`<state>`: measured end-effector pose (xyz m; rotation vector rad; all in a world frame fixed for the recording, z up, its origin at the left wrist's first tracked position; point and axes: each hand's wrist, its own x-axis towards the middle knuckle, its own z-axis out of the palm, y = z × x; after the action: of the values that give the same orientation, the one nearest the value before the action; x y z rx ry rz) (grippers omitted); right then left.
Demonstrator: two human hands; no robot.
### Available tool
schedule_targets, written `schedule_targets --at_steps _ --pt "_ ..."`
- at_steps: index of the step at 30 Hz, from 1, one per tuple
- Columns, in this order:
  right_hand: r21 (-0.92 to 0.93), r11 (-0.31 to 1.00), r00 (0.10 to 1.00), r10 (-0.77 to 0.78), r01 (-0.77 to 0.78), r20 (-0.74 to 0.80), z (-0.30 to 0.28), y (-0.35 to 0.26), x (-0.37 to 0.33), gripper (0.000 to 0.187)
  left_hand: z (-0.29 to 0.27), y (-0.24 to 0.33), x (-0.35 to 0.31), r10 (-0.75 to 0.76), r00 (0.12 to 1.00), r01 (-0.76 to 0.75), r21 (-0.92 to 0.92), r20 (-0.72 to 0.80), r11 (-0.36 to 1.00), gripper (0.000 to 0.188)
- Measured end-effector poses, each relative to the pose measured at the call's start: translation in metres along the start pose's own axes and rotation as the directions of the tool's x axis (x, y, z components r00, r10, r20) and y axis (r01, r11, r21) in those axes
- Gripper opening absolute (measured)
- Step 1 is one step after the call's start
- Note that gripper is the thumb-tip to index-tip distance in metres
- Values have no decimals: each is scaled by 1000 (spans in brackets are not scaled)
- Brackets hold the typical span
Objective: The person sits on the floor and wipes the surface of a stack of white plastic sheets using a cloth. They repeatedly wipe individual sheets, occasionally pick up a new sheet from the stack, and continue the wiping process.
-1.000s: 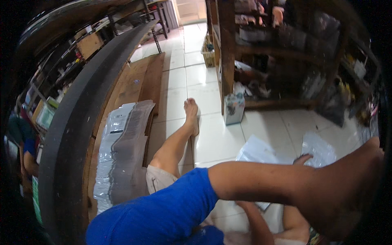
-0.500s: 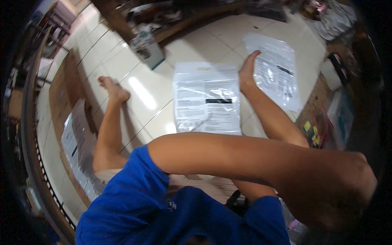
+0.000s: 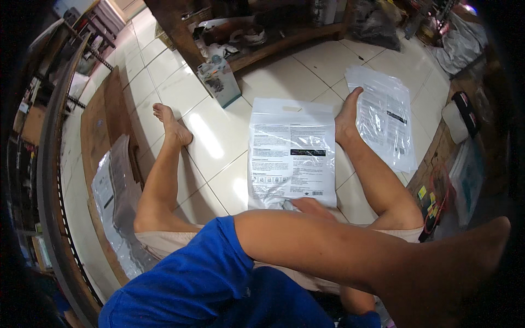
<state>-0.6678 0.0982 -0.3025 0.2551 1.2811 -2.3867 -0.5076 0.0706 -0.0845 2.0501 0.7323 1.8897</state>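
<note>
A white printed plastic bag [image 3: 291, 153] with a handle slot lies flat on the floor between my outstretched legs. My right hand [image 3: 313, 208] is at its near edge, where the plastic is crumpled. That hand is blurred and mostly hidden behind my left arm [image 3: 322, 240], so how its fingers are set does not show. The left arm crosses my body to the right, close to the camera. Its far end is in deep shadow and no fingers can be made out. Beside my right foot [image 3: 346, 117] lie more printed white plastic bags [image 3: 389, 128], overlapping.
On the left, a clear plastic package [image 3: 112, 202] rests on a wooden board [image 3: 95, 117] near my left foot [image 3: 174, 126]. A printed carton [image 3: 220, 82] stands before a low wooden shelf [image 3: 279, 49]. Tools and cords [image 3: 435, 205] lie on the right beside my knee.
The view has shifted, so the floor items sit lower and farther right. My right hand has come into sight at the bag's near edge. My left arm still crosses over.
</note>
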Motion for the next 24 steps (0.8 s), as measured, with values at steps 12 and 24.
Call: schedule_targets --at_steps 12,24 --pt "-845 128 539 -718 -519 -440 -227 -47 -467 81 -36 15 -32 -183 977 198 152 -111 968 26" --pt "-662 51 321 -845 -748 -427 -302 34 -550 53 -150 97 -316 -559 184 971 237 -808 -23 30"
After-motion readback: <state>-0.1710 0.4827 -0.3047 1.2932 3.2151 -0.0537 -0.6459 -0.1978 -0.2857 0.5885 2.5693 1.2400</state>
